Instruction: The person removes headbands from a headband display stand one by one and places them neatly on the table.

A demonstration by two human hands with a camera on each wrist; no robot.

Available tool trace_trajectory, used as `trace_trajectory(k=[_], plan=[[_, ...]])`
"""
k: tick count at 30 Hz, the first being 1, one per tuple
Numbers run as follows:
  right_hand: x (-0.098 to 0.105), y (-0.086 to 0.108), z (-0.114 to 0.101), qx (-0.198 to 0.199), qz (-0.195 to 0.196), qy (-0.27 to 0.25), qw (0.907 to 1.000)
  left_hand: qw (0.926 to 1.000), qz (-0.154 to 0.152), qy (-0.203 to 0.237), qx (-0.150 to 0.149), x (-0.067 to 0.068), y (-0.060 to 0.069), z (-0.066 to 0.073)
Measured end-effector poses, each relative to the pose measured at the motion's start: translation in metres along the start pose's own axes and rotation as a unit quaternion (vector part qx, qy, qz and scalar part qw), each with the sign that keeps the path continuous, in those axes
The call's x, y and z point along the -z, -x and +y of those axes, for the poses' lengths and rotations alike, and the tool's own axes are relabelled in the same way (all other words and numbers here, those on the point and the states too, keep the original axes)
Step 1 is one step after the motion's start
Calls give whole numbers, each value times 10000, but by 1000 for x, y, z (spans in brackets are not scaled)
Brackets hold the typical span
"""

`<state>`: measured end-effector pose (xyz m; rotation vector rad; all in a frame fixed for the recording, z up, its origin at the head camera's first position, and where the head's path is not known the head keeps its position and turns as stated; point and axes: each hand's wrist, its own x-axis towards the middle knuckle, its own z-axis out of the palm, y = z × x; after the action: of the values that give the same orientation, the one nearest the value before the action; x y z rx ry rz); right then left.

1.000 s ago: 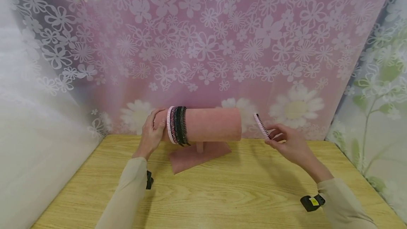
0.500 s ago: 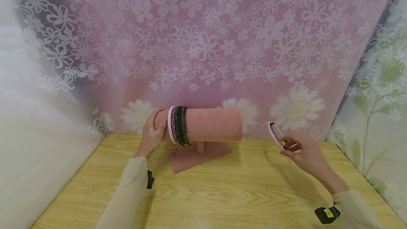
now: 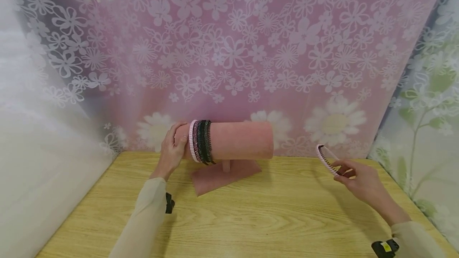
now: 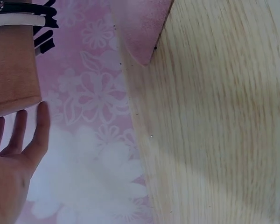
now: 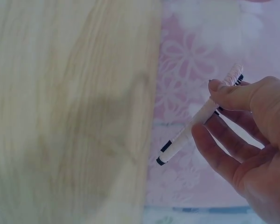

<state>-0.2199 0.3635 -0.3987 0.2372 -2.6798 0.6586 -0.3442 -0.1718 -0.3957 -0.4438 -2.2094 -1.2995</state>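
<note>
A pink velvety headband stand [image 3: 240, 140], a level roll on a post and flat base, stands at the back of the table. My left hand [image 3: 170, 152] grips the roll's left end, thumb at the front; in the left wrist view its fingertips meet the end's edge. Beside that hand a light pink headband [image 3: 192, 141] and several dark headbands [image 3: 205, 142] sit side by side round the roll. Off to the right, above the table, my right hand [image 3: 367, 184] pinches a light pink ribbed headband [image 5: 203, 114] with black inner teeth between thumb and fingers.
The wooden table [image 3: 236, 222] reaches back to a pink flowered curtain [image 3: 229, 51]. A whitish sheet [image 3: 39, 150] hangs at the left, and a green-leaf patterned one [image 3: 426, 130] at the right. The stand's base [image 3: 211, 182] sits askew on the table.
My right hand has moved right and downward, away from the stand, carrying the light pink headband, which has turned to show more of its curve. The left hand and the stand stay in place.
</note>
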Motion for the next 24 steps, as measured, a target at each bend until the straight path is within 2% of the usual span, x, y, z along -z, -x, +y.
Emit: trace_trajectory(k=[6,10,17,24], plan=[[3,6,21,34,-5,245,9997,9983,-138,321,463,1,2,5],[4,9,34,127,108,372,9992,9961,-198,545,672,2,1,6],[5,11,54,108,33,519,9986,9941,-178,666,839,2,-1,7],[8,16,69,159,-95,669,9976,9935,-218,696,870,3,0,8]])
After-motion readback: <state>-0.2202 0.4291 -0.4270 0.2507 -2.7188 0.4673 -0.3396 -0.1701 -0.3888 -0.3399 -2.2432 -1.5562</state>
